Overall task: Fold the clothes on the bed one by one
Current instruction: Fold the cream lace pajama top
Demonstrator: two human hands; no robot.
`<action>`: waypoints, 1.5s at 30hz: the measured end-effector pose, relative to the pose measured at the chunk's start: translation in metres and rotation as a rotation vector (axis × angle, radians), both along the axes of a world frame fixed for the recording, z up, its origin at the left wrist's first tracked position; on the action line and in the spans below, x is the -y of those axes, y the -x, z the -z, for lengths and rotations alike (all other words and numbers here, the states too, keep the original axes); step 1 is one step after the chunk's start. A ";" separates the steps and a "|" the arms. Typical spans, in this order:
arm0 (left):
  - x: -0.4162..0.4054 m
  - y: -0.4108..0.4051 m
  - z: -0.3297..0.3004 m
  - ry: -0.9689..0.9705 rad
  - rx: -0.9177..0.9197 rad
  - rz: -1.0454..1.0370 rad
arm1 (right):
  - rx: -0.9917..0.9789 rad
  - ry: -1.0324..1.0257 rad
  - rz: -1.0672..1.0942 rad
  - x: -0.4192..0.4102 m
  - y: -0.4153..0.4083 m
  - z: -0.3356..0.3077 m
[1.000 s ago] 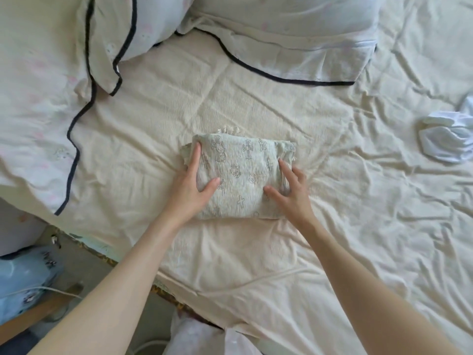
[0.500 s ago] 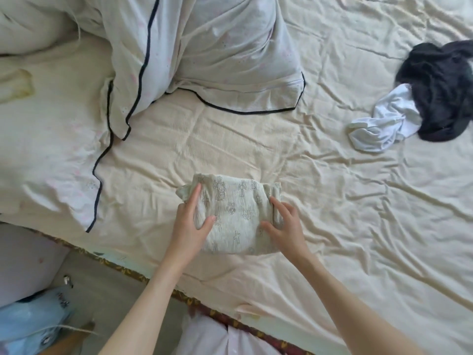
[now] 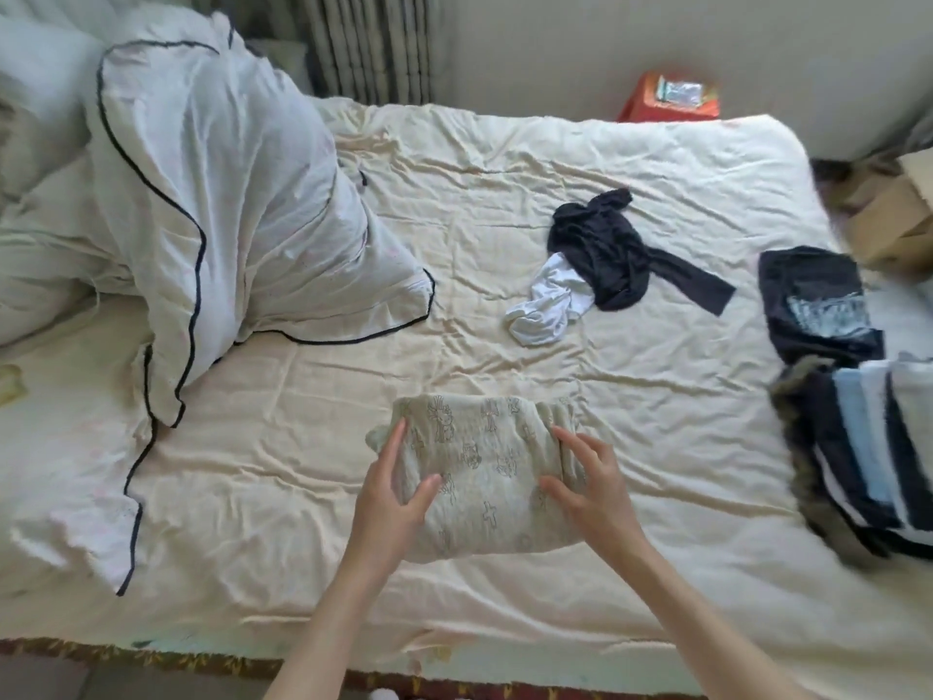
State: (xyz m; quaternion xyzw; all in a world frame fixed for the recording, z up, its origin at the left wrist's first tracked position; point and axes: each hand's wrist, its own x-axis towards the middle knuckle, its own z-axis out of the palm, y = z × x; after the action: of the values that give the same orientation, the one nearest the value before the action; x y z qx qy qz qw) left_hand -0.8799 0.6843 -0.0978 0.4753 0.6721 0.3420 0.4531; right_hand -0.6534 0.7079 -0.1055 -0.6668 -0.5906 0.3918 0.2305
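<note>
Both hands sit on the folded garment (image 3: 482, 472), a beige bundle printed with small line drawings, which lies on the bed (image 3: 313, 477) in the lower centre of the frame. The left hand (image 3: 391, 490) cups the bundle's left edge, fingers straight along the side and thumb laid across the top, so the cloth sits between thumb and fingers in a loose pinch. The right hand (image 3: 588, 485) does the same at the right edge: fingers spread and slightly bent over the bunched end, thumb pointing inward on top. Whether the bundle is lifted off the sheet or resting on it cannot be told.

Above and right of the bundle, near the middle of the frame, a dark garment (image 3: 613, 250) lies crumpled with a sleeve stretched toward the right. A white garment (image 3: 548, 305) touches its lower left edge, partly tucked under it.

At the right edge of the frame is a stack (image 3: 858, 447) of folded clothes, dark and pale blue layers, blurred. Just above it lies a dark folded shirt (image 3: 815, 300) with a pale print.

A white duvet (image 3: 212, 219) with dark piping is heaped in the upper left. An orange box (image 3: 671, 101) stands beyond the bed's far edge at the top.
</note>
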 end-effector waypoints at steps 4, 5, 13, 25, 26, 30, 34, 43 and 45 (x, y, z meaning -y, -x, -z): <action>0.011 -0.046 -0.011 -0.019 0.038 0.197 | 0.016 -0.006 0.182 0.052 -0.048 -0.025; 0.014 -0.055 -0.012 -0.027 0.046 0.255 | 0.020 -0.008 0.228 0.066 -0.056 -0.029; 0.035 -0.114 -0.025 -0.155 0.007 0.605 | 0.007 -0.029 0.571 0.164 -0.095 -0.043; 0.098 -0.273 -0.052 -0.199 0.001 0.935 | -0.023 -0.087 0.936 0.290 -0.207 -0.056; 0.108 -0.294 -0.052 -0.212 0.002 0.957 | -0.018 -0.091 0.954 0.303 -0.226 -0.057; 0.154 -0.389 -0.054 -0.224 0.026 1.017 | -0.020 -0.103 1.023 0.359 -0.306 -0.059; 0.204 -0.488 -0.050 -0.231 0.073 1.108 | 0.011 -0.122 1.105 0.420 -0.389 -0.067; 0.267 -0.645 -0.051 -0.143 0.140 1.257 | 0.038 -0.154 1.213 0.503 -0.524 -0.073; 0.273 -0.678 -0.046 -0.168 0.103 1.271 | 0.029 -0.151 1.230 0.513 -0.551 -0.068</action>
State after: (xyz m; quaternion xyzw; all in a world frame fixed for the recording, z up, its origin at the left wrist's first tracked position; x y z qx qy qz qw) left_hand -0.2018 0.4115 -0.0517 0.7978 0.2076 0.0803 0.5603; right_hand -0.1021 0.1949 -0.0375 -0.8723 -0.1271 0.1350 0.4525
